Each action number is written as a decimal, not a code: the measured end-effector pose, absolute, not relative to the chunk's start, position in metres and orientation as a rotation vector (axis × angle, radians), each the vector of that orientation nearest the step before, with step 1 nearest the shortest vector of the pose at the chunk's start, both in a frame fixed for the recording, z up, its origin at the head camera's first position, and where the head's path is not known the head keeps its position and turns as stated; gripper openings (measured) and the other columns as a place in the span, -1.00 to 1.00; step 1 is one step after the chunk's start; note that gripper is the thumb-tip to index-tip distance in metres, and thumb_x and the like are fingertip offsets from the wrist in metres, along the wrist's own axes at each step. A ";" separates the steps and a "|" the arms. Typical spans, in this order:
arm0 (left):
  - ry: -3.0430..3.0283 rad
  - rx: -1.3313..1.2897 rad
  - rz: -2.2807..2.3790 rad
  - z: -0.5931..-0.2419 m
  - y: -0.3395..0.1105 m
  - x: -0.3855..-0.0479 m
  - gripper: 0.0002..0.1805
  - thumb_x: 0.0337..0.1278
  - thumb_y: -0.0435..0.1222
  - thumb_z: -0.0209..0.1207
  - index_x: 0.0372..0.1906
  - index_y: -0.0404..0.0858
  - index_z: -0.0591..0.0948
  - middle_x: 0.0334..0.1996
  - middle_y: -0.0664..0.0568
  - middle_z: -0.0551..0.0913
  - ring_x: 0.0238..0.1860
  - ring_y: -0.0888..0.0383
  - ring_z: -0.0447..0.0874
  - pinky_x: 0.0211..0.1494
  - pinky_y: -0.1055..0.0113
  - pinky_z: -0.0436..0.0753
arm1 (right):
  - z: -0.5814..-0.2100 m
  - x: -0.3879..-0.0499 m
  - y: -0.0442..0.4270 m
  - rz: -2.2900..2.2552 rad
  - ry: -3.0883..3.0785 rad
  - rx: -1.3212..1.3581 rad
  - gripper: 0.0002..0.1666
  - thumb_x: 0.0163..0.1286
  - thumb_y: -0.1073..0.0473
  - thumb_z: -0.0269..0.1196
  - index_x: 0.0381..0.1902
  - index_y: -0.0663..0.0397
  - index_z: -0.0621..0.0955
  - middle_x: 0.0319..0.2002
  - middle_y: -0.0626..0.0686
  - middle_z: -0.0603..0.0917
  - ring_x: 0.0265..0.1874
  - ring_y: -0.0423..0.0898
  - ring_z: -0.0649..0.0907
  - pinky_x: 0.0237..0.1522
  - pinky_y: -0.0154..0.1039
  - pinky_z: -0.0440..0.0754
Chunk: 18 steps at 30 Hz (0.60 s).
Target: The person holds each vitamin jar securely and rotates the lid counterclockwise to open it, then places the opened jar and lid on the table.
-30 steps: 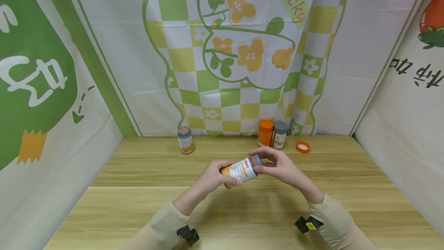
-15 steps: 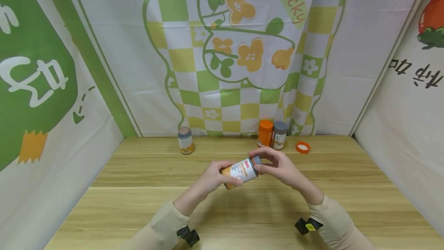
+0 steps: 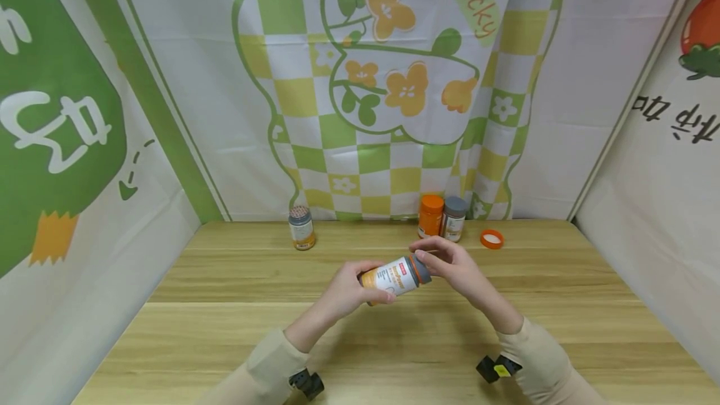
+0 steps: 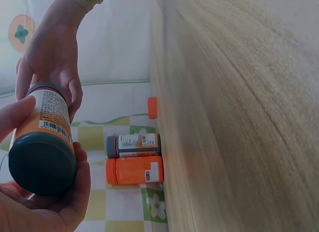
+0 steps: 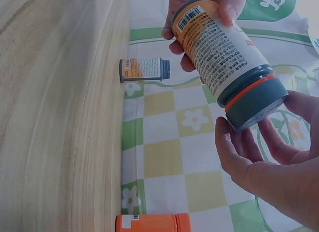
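Note:
My left hand (image 3: 350, 289) grips the lower body of a supplement bottle (image 3: 394, 277), which has a white and orange label and is tilted above the table. Its grey lid (image 3: 422, 269) with an orange band points right. My right hand (image 3: 460, 269) has its bent fingers and thumb about the lid, touching its edge in the right wrist view; how firmly, I cannot tell. In the left wrist view the bottle's dark base (image 4: 42, 164) faces the camera, and right-hand fingers (image 4: 75, 95) show on either side of the lid end.
At the back left stands a similar bottle (image 3: 302, 230) with a speckled top. An orange bottle (image 3: 430, 220) and a grey-lidded bottle (image 3: 452, 220) stand side by side at the back right. Beside them an orange lid (image 3: 492, 239) lies on the wooden table (image 3: 236, 280), before a curtain (image 3: 365, 161).
My right hand has shifted its fingers to the lid's upper edge, so more of the lid shows. The bottle has moved slightly right; my left hand keeps its grip.

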<state>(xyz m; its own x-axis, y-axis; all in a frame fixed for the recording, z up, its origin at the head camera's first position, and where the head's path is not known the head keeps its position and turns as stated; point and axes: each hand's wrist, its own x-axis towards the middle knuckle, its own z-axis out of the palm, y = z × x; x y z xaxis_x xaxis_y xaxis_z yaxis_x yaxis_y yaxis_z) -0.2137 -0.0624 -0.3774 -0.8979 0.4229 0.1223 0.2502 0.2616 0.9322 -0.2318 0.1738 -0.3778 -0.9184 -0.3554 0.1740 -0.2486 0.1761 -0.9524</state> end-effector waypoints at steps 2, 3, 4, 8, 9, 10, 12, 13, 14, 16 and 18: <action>2.397 0.635 1.705 -0.385 -0.062 -0.218 -0.40 -0.27 -0.31 0.44 0.05 -0.32 0.59 -0.33 -0.05 0.65 -0.43 0.21 0.52 -0.44 0.28 0.58 | -0.377 -0.232 0.174 -1.878 2.323 -0.570 -0.56 0.40 0.05 0.14 0.11 0.21 0.51 0.13 0.26 0.50 -0.09 -0.13 0.61 -0.08 -0.26 0.63; 2.418 0.638 1.701 -0.389 -0.062 -0.220 -0.39 -0.29 -0.28 0.46 0.05 -0.29 0.60 -0.33 -0.05 0.66 -0.43 0.20 0.52 -0.44 0.27 0.59 | -0.377 -0.231 0.174 -1.875 2.320 -0.561 -0.55 0.40 0.04 0.15 0.12 0.22 0.50 0.12 0.26 0.50 -0.10 -0.12 0.61 -0.09 -0.25 0.63; 2.449 0.649 1.694 -0.393 -0.063 -0.222 -0.38 -0.31 -0.25 0.47 0.05 -0.26 0.60 -0.31 -0.03 0.66 -0.42 0.20 0.53 -0.44 0.28 0.58 | -0.377 -0.231 0.174 -1.871 2.318 -0.548 -0.54 0.40 0.03 0.15 0.12 0.21 0.50 0.12 0.25 0.50 -0.09 -0.10 0.61 -0.09 -0.22 0.64; 2.615 0.684 1.632 -0.399 -0.061 -0.225 -0.36 -0.36 -0.16 0.49 0.05 -0.13 0.62 -0.26 0.03 0.68 -0.40 0.20 0.55 -0.41 0.34 0.57 | -0.378 -0.232 0.173 -1.850 2.307 -0.466 -0.47 0.40 -0.02 0.14 0.17 0.23 0.45 0.11 0.26 0.49 -0.09 -0.04 0.60 -0.11 -0.13 0.66; 2.657 0.695 1.619 -0.399 -0.061 -0.225 -0.36 -0.36 -0.16 0.50 0.04 -0.12 0.62 -0.25 0.04 0.69 -0.39 0.21 0.54 -0.40 0.35 0.56 | -0.379 -0.233 0.172 -1.850 2.298 -0.440 -0.45 0.40 -0.03 0.13 0.18 0.24 0.44 0.11 0.27 0.48 -0.10 -0.04 0.61 -0.11 -0.11 0.66; 2.699 0.709 1.605 -0.399 -0.060 -0.224 -0.36 -0.37 -0.16 0.50 0.03 -0.11 0.62 -0.25 0.06 0.69 -0.40 0.23 0.54 -0.40 0.37 0.55 | -0.379 -0.233 0.172 -1.844 2.293 -0.414 -0.43 0.40 -0.04 0.13 0.19 0.25 0.42 0.11 0.28 0.47 -0.10 -0.03 0.61 -0.11 -0.09 0.66; 2.755 0.720 1.590 -0.398 -0.059 -0.223 -0.38 -0.38 -0.18 0.50 0.02 -0.10 0.63 -0.26 0.07 0.69 -0.41 0.24 0.54 -0.41 0.39 0.54 | -0.379 -0.233 0.171 -1.844 2.271 -0.372 -0.39 0.40 -0.06 0.12 0.21 0.28 0.40 0.10 0.30 0.46 -0.14 -0.04 0.62 -0.13 -0.09 0.67; 2.775 0.727 1.583 -0.398 -0.059 -0.223 -0.38 -0.38 -0.18 0.50 0.02 -0.11 0.63 -0.26 0.07 0.70 -0.41 0.24 0.54 -0.41 0.40 0.53 | -0.380 -0.233 0.171 -1.843 2.265 -0.360 -0.38 0.40 -0.06 0.12 0.21 0.29 0.39 0.10 0.31 0.46 -0.15 -0.05 0.62 -0.13 -0.09 0.67; 2.794 0.730 1.575 -0.398 -0.059 -0.222 -0.38 -0.38 -0.19 0.50 0.02 -0.10 0.63 -0.26 0.08 0.70 -0.41 0.25 0.54 -0.41 0.40 0.53 | -0.380 -0.233 0.171 -1.837 2.263 -0.357 -0.37 0.41 -0.06 0.11 0.22 0.30 0.38 0.11 0.31 0.45 -0.15 -0.05 0.62 -0.13 -0.09 0.67; 2.826 0.746 1.559 -0.399 -0.059 -0.222 -0.38 -0.38 -0.18 0.50 0.01 -0.11 0.63 -0.26 0.08 0.70 -0.42 0.26 0.54 -0.41 0.41 0.52 | -0.380 -0.233 0.171 -1.829 2.267 -0.358 -0.37 0.41 -0.06 0.10 0.23 0.31 0.38 0.11 0.32 0.46 -0.14 -0.05 0.62 -0.11 -0.11 0.66; 2.833 0.754 1.559 -0.399 -0.059 -0.222 -0.38 -0.38 -0.19 0.50 0.02 -0.11 0.63 -0.25 0.07 0.70 -0.41 0.26 0.54 -0.41 0.41 0.53 | -0.381 -0.233 0.171 -1.819 2.283 -0.373 -0.38 0.42 -0.06 0.10 0.22 0.31 0.39 0.11 0.32 0.47 -0.13 -0.05 0.62 -0.09 -0.12 0.65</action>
<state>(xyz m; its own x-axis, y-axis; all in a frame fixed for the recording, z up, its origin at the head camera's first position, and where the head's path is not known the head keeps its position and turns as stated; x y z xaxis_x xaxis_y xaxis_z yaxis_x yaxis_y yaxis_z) -0.2225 -0.0587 -0.3990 -0.8817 0.3007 0.3634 0.4680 0.4605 0.7543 -0.2327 0.1713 -0.3805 -0.9484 -0.3170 0.0016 -0.0724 0.2118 -0.9746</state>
